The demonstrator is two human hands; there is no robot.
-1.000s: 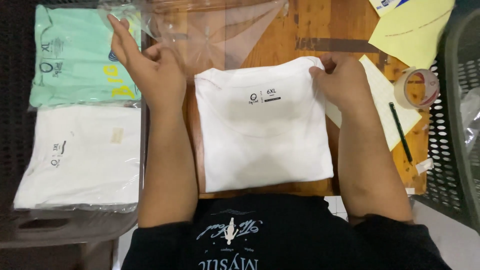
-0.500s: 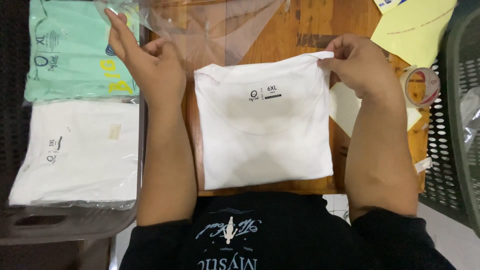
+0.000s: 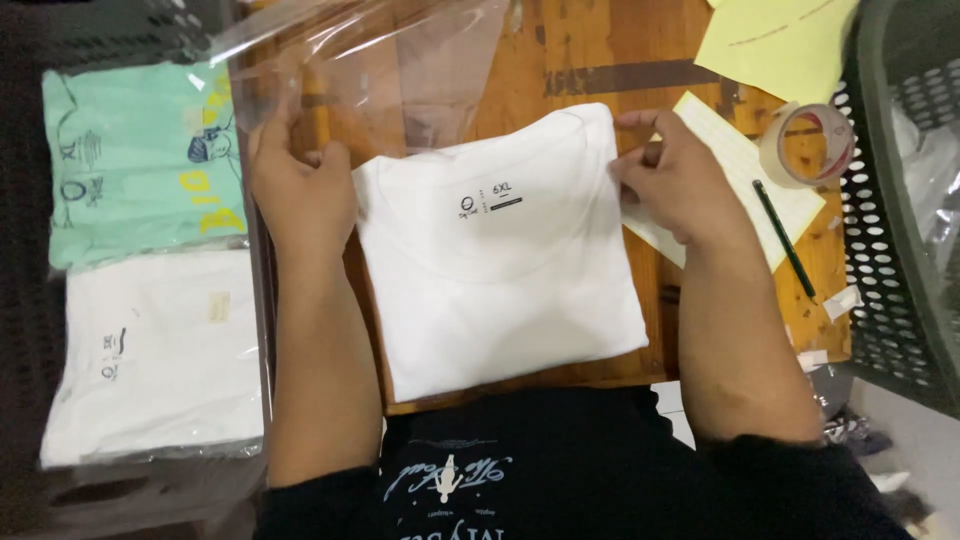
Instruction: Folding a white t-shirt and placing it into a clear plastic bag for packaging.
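Note:
A folded white shirt lies on the wooden table in front of me. My right hand pinches its upper right corner. My left hand rests at the shirt's upper left edge and holds the lower edge of a clear plastic bag that spreads out behind the shirt.
At left lie two bagged folded shirts, a mint green one and a white one. At right are a lined paper sheet, a pen, a tape roll, yellow paper and a dark perforated basket.
My right hand slid left and inward along the shirt's top right corner. My left hand shifted slightly lower on the plastic bag. The shirt stays in place.

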